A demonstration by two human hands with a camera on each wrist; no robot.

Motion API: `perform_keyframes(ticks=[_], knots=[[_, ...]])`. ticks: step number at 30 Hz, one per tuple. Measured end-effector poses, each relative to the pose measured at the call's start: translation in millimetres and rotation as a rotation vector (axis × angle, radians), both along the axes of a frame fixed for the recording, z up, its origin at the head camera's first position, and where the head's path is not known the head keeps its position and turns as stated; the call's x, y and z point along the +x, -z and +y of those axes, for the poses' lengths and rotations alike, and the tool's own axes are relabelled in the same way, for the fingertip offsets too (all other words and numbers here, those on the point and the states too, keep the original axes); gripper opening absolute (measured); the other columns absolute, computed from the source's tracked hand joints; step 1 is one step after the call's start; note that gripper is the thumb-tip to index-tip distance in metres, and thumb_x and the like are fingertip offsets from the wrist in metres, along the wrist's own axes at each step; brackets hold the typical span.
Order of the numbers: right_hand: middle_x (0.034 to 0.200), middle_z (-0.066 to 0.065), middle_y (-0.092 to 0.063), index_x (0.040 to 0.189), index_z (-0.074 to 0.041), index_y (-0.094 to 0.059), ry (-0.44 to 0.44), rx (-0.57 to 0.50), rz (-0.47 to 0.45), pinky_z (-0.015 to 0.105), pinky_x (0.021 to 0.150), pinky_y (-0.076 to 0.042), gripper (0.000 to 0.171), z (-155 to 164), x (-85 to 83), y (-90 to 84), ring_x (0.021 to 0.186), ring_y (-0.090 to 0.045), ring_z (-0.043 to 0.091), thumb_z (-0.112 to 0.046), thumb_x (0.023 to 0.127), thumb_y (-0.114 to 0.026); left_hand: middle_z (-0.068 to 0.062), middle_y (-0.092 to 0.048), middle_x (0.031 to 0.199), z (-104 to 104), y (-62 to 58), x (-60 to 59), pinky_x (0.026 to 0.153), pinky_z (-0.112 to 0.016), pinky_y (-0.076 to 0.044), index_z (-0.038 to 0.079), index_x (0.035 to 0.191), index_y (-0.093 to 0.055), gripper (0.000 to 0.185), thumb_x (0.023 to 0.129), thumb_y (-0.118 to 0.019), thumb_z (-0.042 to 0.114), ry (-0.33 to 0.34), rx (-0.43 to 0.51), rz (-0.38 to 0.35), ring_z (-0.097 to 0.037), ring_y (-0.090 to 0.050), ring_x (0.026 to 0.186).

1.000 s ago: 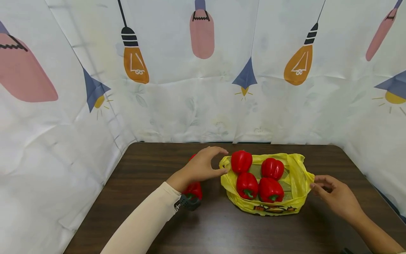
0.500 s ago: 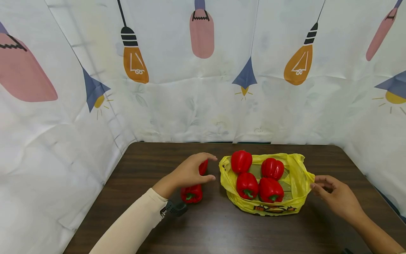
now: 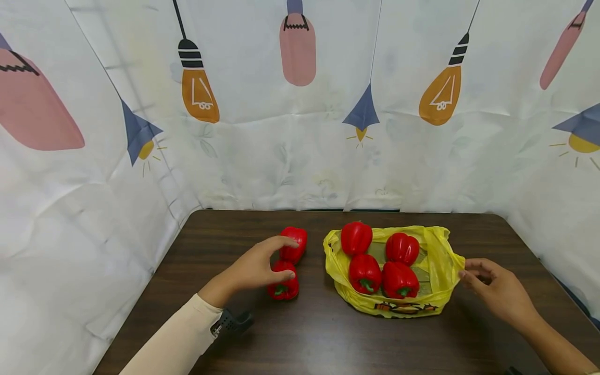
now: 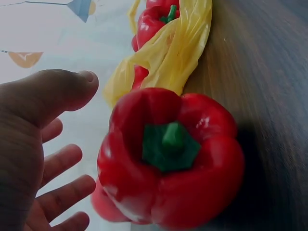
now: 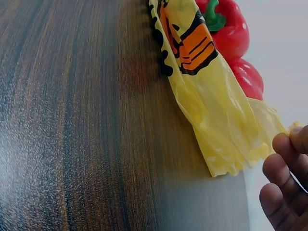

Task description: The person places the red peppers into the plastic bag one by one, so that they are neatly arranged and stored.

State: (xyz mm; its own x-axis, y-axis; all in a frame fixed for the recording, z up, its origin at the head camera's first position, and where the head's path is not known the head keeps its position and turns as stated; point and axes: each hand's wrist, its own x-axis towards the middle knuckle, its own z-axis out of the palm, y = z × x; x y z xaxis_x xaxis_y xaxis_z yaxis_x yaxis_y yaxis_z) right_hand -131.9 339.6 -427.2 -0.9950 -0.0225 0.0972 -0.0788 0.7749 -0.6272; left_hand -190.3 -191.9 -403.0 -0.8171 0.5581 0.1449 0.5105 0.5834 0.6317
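My left hand (image 3: 281, 258) hovers open over the nearer of two loose red peppers (image 3: 284, 286), thumb and spread fingers around it without gripping; the left wrist view shows this pepper (image 4: 168, 159) stem-up beside my palm (image 4: 43, 144). The second loose pepper (image 3: 294, 244) lies just behind it. To the right a yellow plastic bag (image 3: 436, 260) lies spread open with several red peppers (image 3: 400, 280) inside. My right hand (image 3: 469, 271) pinches the bag's right rim; the right wrist view shows its curled fingers (image 5: 286, 183) at the bag's edge (image 5: 216, 106).
Everything sits on a dark wooden table (image 3: 328, 338). A white curtain printed with light bulbs (image 3: 300, 156) walls in the back and both sides. A small black wrist mount (image 3: 232, 321) sits at my left sleeve cuff.
My left hand drew back from the bag's left rim toward me and now hovers over the near loose pepper, uncovering the far one. The right hand and bag have not moved.
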Motion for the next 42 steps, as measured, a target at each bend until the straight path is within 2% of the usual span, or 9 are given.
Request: perform_keyframes(ticks=[10, 21, 27, 34, 42], knots=[[0.107, 0.017, -0.073, 0.13, 0.002, -0.058, 0.008, 0.012, 0.001, 0.027, 0.06, -0.055, 0.048, 0.2, 0.4, 0.2, 0.079, -0.071, 0.014, -0.038, 0.104, -0.06, 0.002, -0.055, 0.142, -16.8, 9.0, 7.1, 0.11, -0.05, -0.043, 0.016, 0.139, -0.058, 0.064, 0.084, -0.086, 0.032, -0.023, 0.001, 0.015, -0.022, -0.049, 0.135], [0.105, 0.015, -0.074, 0.128, 0.001, -0.06, 0.009, 0.016, 0.027, 0.027, 0.059, -0.054, 0.046, 0.2, 0.2, 2.7, 0.077, -0.067, 0.004, -0.037, 0.104, -0.062, 0.004, -0.055, 0.142, -30.9, 22.6, 13.6, 0.107, -0.057, -0.043, 0.016, 0.14, -0.056, 0.063, 0.087, -0.082, 0.038, -0.037, 0.043, -0.073, -0.025, -0.051, 0.133], [0.104, 0.014, -0.074, 0.127, 0.001, -0.06, 0.008, 0.018, 0.027, 0.026, 0.059, -0.054, 0.045, 0.4, 0.3, 3.1, 0.077, -0.068, 0.005, -0.037, 0.104, -0.062, 0.002, -0.054, 0.144, -35.7, 28.9, 14.5, 0.107, -0.058, -0.043, 0.017, 0.14, -0.056, 0.063, 0.087, -0.082, 0.038, -0.033, 0.053, -0.089, -0.027, -0.052, 0.131], [0.104, 0.014, -0.074, 0.128, 0.001, -0.06, 0.014, 0.014, 0.022, 0.027, 0.059, -0.054, 0.046, 0.3, 0.8, 3.5, 0.077, -0.067, 0.004, -0.038, 0.104, -0.062, 0.002, -0.053, 0.146, -39.6, 36.3, 16.3, 0.106, -0.056, -0.044, 0.02, 0.139, -0.057, 0.061, 0.086, -0.084, 0.037, -0.032, 0.055, -0.092, -0.023, -0.053, 0.129], [0.104, 0.014, -0.074, 0.129, 0.0, -0.059, 0.014, 0.008, 0.004, 0.027, 0.06, -0.055, 0.048, 1.9, 0.2, 4.5, 0.078, -0.067, 0.003, -0.04, 0.104, -0.061, 0.006, -0.06, 0.132, -40.1, 38.7, 16.1, 0.103, -0.054, -0.046, 0.021, 0.139, -0.056, 0.061, 0.087, -0.082, 0.037, -0.029, 0.056, -0.144, -0.02, -0.057, 0.119]])
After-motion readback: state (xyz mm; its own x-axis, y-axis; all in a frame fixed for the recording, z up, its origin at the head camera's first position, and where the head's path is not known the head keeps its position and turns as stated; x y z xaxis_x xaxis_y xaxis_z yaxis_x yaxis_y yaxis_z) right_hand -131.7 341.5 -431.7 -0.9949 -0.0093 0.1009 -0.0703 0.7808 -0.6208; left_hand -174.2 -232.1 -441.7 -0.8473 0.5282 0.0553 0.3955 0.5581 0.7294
